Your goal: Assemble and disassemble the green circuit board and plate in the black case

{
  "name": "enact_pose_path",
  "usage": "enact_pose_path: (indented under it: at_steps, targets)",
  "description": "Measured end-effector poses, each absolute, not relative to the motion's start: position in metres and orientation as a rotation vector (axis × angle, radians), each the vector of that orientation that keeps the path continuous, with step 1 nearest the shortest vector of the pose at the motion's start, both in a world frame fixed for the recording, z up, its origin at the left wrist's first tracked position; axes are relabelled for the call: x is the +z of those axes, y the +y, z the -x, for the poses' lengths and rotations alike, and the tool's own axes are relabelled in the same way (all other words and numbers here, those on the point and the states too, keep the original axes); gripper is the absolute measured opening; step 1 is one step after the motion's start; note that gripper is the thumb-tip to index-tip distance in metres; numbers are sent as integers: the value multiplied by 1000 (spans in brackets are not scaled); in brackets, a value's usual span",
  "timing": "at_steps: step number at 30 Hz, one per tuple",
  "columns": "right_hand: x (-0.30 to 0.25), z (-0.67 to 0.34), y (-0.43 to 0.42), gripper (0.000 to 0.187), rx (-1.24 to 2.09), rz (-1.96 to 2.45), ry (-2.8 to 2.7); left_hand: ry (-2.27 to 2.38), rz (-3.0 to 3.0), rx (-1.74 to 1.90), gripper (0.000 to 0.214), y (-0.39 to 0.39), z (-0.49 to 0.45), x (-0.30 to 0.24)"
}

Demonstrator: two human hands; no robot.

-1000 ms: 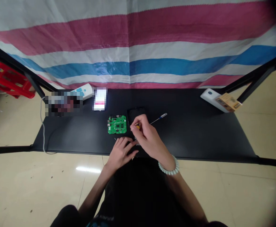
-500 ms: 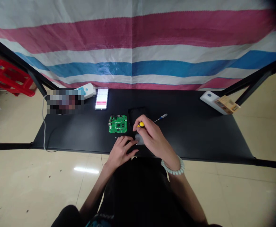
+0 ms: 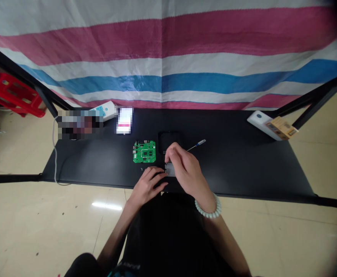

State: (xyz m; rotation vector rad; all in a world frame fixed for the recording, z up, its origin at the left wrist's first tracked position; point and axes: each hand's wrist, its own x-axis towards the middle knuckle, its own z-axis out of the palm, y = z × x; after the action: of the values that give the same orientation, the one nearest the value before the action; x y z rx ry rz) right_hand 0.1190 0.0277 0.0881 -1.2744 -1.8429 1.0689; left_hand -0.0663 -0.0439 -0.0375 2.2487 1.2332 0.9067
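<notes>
- While the L hand (image 3: 147, 184) lies palm down, fingers loosely spread & thumb apart, its fingertips meet the L edge of a small grey plate (image 3: 170, 169); plate lies nr the front edge of the black table (image 3: 237, 154), btwn the two hands, partly hidden.
- R hand (image 3: 185, 169): fingers curled, thumb & forefinger drawn together over the plate; inside of grasp hidden, so cannot tell what it holds.
- Bead bracelet (image 3: 208, 211): pale, on R wrist.
- Black tray (image 3: 170, 139): shallow, just beyond R hand, partly covered by it.
- Screwdriver (image 3: 197, 145): R of tray, flat, handle end pointing away from R hand.
- Green PCB (image 3: 144, 152): flat, L of tray, ports along L & far sides.
- White mark (image 3: 141, 169): btwn PCB & L hand; too small to ID.
- Phone (image 3: 124, 121): lit, pixelated, nr far edge, beyond PCB.
- Power strip (image 3: 108, 110): white w/ blue socket area, far L, beside a pixelated patch; grey cable (image 3: 53, 146) at table's L end.
- White oblong unit (image 3: 260, 122): far R, brown card (image 3: 283, 129) over its outer end.
- Bkgd: striped sheet (image 3: 162, 38) behind table; red stool (image 3: 15, 94) at L, on pale floor (image 3: 272, 234).
</notes>
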Motion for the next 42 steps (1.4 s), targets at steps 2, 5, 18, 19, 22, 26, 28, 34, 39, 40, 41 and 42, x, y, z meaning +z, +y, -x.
enact_pose_path:
  at_steps: [2,5,18,19,22,26,28,34,39,40,41,42]
  targets:
    - [87,-119,28,41,1140,1295,-1818,1228,-2253,910,33,-44,66,-38]
    - [87,-120,30,31,1121,1228,-1856,1229,-2261,911,32,-44,66,-38]
    - [88,-114,26,28,1078,1296,-1798,1254,-2240,898,31,-44,66,-36]
    - [87,-114,25,33,1085,1309,-1794,1253,-2238,897,32,-44,66,-36]
    - [84,-112,25,48,1182,1373,-1749,1250,-2248,896,32,-44,66,-38]
    - [82,-112,27,40,1289,1273,-1705,1253,-2272,922,32,-43,67,-40]
    - [85,-115,26,35,1283,1220,-1751,1259,-2262,934,32,-43,67,-40]
    - [89,-118,24,41,1172,1293,-1800,1263,-2232,927,34,-43,66,-37]
    - [88,-116,25,25,1165,1270,-1830,1259,-2234,933,31,-43,66,-37]
    - [89,-117,25,22,1120,1265,-1845,1261,-2227,927,31,-43,66,-37]
    - [89,-119,25,20,1080,1271,-1856,1263,-2221,923,32,-43,66,-37]
    - [89,-120,25,21,1054,1295,-1857,1267,-2216,920,32,-43,66,-37]
